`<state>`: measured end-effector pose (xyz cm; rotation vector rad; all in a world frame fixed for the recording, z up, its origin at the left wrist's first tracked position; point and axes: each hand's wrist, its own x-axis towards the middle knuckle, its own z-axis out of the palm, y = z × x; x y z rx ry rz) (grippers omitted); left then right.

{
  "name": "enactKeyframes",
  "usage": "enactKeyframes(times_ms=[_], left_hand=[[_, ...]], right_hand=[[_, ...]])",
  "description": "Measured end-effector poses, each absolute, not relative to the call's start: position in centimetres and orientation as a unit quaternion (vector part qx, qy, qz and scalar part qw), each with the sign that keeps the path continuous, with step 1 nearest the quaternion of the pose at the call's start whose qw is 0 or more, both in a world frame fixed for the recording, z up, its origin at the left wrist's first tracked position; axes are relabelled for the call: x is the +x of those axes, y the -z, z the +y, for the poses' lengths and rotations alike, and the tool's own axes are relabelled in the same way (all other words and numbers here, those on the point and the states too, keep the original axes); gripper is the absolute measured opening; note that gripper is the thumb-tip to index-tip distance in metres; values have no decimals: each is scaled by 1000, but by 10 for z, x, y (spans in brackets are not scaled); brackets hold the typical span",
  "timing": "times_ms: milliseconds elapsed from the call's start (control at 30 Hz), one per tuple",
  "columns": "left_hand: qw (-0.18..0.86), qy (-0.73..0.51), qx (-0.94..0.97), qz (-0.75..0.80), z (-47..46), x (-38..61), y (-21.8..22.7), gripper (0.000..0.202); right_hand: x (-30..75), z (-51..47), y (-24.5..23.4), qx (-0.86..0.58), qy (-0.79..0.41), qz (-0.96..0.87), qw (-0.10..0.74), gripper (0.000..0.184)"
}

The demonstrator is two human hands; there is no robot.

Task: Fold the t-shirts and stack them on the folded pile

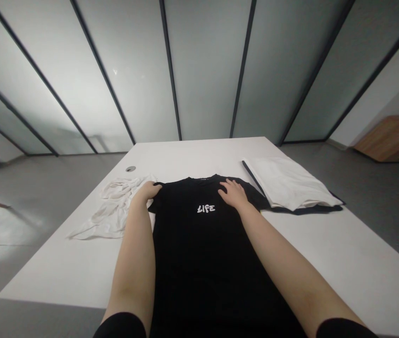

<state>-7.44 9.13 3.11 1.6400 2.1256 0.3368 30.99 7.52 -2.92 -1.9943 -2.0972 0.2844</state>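
A black T-shirt (199,244) lies spread out with its collar towards the far side and white lettering on the chest that reads upside down from here. At its left shoulder, my left hand (148,191) is closed on the sleeve edge, the thumb on top and the other fingers mostly hidden. My right hand (233,192) rests open on the right side of the chest near the shoulder, fingers spread over the fabric. The near end of the shirt runs out of view between my forearms.
The white table (199,152) bears everything. A crumpled white garment (114,206) lies beside my left hand. Folded white cloth (287,183) over a dark one sits at the right. A round grommet (130,168) is set near the left edge. Frosted glass panels (206,70) stand behind.
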Motion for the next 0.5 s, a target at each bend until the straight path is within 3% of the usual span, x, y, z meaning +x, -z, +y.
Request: enactKeyframes(times_ms=[233, 433, 500], left_hand=[[271, -151, 547, 777, 84, -72, -39, 40], [204, -79, 584, 782, 81, -76, -61, 34], [196, -84, 603, 769, 74, -69, -73, 42]], right_hand=[[310, 76, 30, -681, -98, -717, 116, 53], [310, 76, 30, -682, -99, -715, 120, 53], [310, 76, 30, -681, -98, -715, 121, 53]])
